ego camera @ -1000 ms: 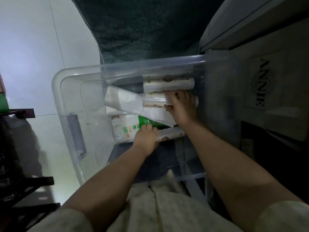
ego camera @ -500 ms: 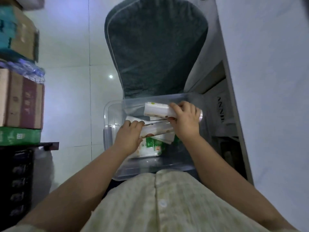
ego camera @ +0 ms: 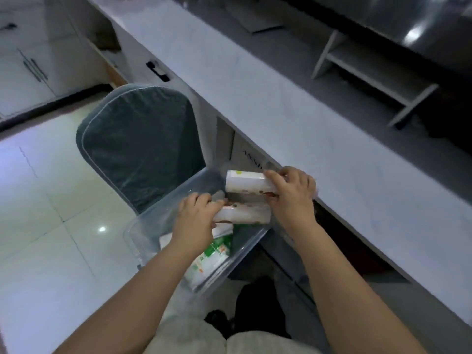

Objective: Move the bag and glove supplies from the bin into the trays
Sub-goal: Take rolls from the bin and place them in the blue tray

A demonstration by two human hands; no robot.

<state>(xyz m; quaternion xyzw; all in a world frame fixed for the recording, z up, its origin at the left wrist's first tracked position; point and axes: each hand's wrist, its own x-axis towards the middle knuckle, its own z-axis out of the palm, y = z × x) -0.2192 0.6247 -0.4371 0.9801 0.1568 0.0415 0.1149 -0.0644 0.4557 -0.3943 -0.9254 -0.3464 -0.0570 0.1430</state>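
**Spotter:** Far left: a clear plastic storage bin (ego camera: 139, 233) sits against a dark green padded chair back (ego camera: 138, 149). Your left hand (ego camera: 196, 221) is over the bin, with its fingers curled round one end of a white paper-wrapped roll with brown print (ego camera: 245, 213).

**Logger:** Noted. Under that hand a green-and-white plastic packet (ego camera: 212, 256) lies in the bin, not yet lifted.

**Spotter:** Further right, your right hand (ego camera: 291, 198) grips the end of a second white wrapped roll (ego camera: 246, 185). You hold it above the first and roughly parallel to it. One roll per hand, probably so both go in a single trip.

**Logger:** You hold both by the ends, which leaves the bodies free to set down. No trays are in view. A pale stone-look counter (ego camera: 281, 111) runs just right of your hands. I cannot tell where the rolls are headed.
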